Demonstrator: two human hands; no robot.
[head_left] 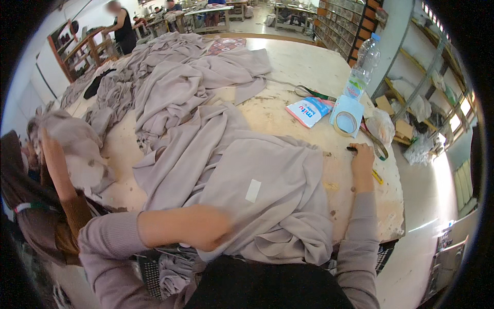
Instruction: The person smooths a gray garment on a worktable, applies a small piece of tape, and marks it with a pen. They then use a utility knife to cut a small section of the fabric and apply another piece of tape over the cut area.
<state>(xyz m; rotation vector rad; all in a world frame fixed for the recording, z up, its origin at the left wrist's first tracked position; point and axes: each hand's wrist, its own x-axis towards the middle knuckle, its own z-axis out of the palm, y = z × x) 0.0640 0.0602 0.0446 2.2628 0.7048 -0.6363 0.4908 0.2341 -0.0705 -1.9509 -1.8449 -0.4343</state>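
Observation:
A light grey garment piece lies spread on the table in front of me, its near end bunched in folds. On it sits a small white rectangular sticker. My left hand is over the cloth's near left edge, smeared by motion, so its fingers cannot be made out. At the table's right side my right hand is closed on a small black object, mostly covered by the fingers. More grey cloth lies loosely folded just beyond the piece.
A large grey cloth heap covers the table's far left. To the right are a wipes pack, tape roll, plastic bottle and yellow cutter. A co-worker's arm handles cloth at left. Shelves stand right.

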